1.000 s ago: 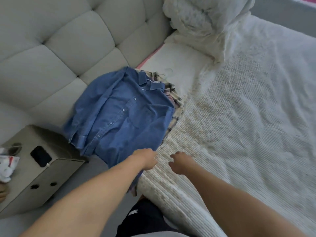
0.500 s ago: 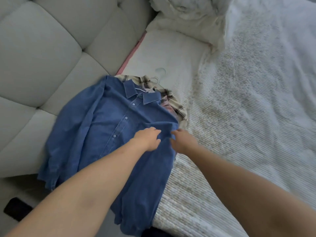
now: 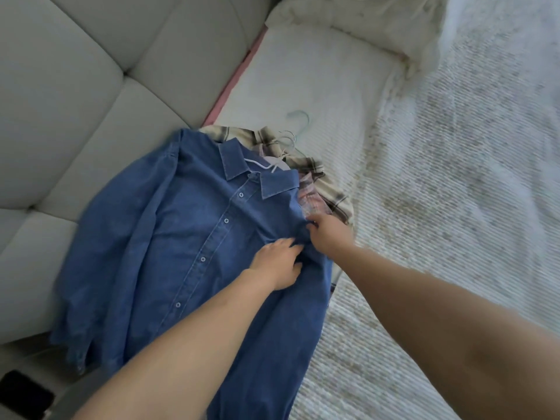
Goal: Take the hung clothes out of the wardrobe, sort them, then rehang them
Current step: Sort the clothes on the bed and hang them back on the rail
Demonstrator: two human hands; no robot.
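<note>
- The denim shirt (image 3: 194,237) lies face up on the bed (image 3: 454,207), on top of a small pile at the bed's left edge, with its lower half and one sleeve hanging off toward the padded headboard (image 3: 75,86).
- It looks like it's on a white hanger (image 3: 257,165); you can see a bit of it inside the collar.
- Left hand (image 3: 277,263) rests on the shirt's chest, fingers loosely bent and spread, no real grip, more like pressing the cloth down.
- Right hand (image 3: 328,234) is at the shirt's right side seam, fingers curled into the fabric, so that grip looks closed on the denim itself.
- My guess on handling: denim's soft and floppy but a bit heavy for a shirt, won't slip much. Grabbing by the side just bunches it up; the hanger at the collar or the shoulders would be the better place to lift it.
- Under it sits a plaid shirt (image 3: 327,189) and something pinkish (image 3: 309,195), each apparently on its own hanger, and the hanger hooks (image 3: 295,137) poke out together above the collars.
- Those hooks could snag each other if the top shirt gets yanked.
- White pillows (image 3: 348,31) are bunched up at the head of the bed, well apart from the pile.
</note>
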